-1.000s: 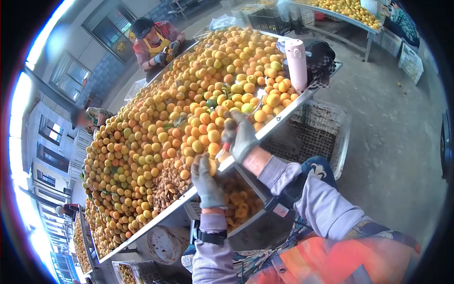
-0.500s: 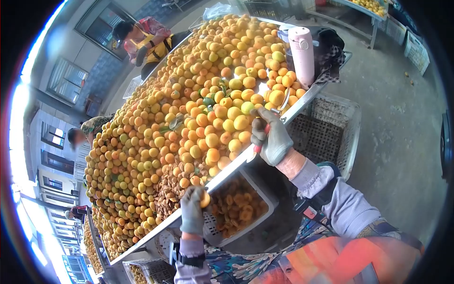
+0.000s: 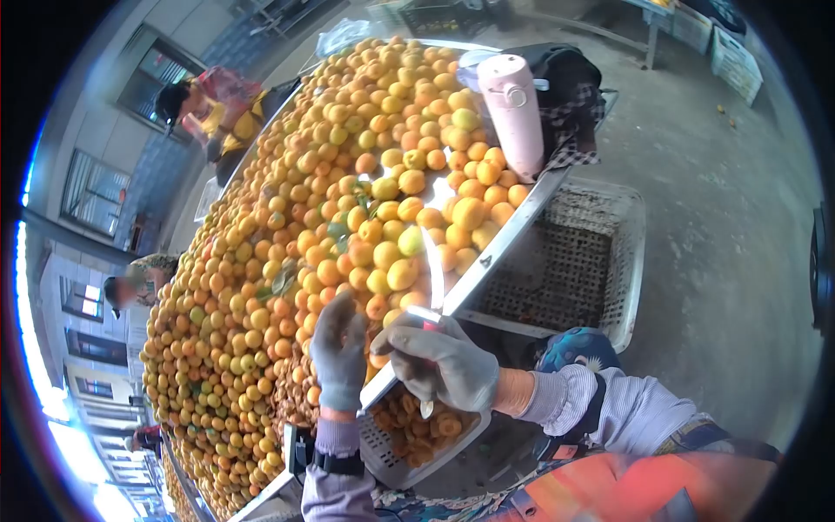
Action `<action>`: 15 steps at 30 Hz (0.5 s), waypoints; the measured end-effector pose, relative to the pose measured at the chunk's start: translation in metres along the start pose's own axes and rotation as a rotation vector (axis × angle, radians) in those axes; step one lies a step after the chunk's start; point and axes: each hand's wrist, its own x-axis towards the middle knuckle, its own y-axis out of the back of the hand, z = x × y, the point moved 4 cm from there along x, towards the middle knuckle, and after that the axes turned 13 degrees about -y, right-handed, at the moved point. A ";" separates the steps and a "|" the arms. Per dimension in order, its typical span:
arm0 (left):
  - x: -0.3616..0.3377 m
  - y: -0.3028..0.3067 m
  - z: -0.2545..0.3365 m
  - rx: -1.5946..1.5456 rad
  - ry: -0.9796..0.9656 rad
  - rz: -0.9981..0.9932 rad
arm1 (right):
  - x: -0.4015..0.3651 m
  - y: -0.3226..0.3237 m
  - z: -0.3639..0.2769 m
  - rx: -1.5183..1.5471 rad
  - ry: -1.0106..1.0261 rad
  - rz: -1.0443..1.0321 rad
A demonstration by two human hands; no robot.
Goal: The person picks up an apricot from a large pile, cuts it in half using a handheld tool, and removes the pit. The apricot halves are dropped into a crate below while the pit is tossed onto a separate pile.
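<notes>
My left hand point(image 3: 339, 352), in a grey glove, is raised over the near edge of the fruit table, fingers curled; whether it holds a fruit is hidden. Close to its right, my gloved right hand point(image 3: 448, 361) is closed on a knife point(image 3: 434, 265) with a red handle and a curved blade pointing up. Yellow-orange apricots point(image 3: 348, 217) are heaped across the table around both hands. Beneath my right hand, a white crate point(image 3: 383, 452) holds opened fruit pieces point(image 3: 416, 431).
A pink bottle point(image 3: 513, 117) stands at the table's right corner beside a dark checked cloth point(image 3: 570, 104). A white crate point(image 3: 631, 261) with a dark mesh bottom sits below the right edge. Across the table is a person point(image 3: 222, 113); another person point(image 3: 139, 278) is farther left.
My right hand has moved left and down with the knife, next to my left hand. My left hand has risen slightly. The view has shifted, and the fruit piece seen at my left fingers is no longer visible.
</notes>
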 end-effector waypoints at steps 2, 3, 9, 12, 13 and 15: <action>0.043 -0.034 0.012 -0.034 -0.068 -0.078 | -0.001 0.011 -0.009 -0.051 0.031 -0.058; 0.064 -0.053 0.029 -0.071 -0.127 -0.080 | -0.002 0.017 -0.014 -0.065 0.042 -0.039; 0.123 -0.150 0.046 0.302 -0.290 -0.397 | -0.001 0.043 -0.036 -0.144 0.075 0.044; 0.126 -0.161 0.049 0.425 -0.517 -0.261 | -0.004 0.050 -0.041 -0.177 0.082 0.072; 0.123 -0.155 0.052 0.353 -0.493 -0.241 | -0.005 0.051 -0.042 -0.188 0.083 0.078; 0.116 -0.146 0.055 0.295 -0.470 -0.216 | -0.008 0.049 -0.045 -0.212 0.085 0.078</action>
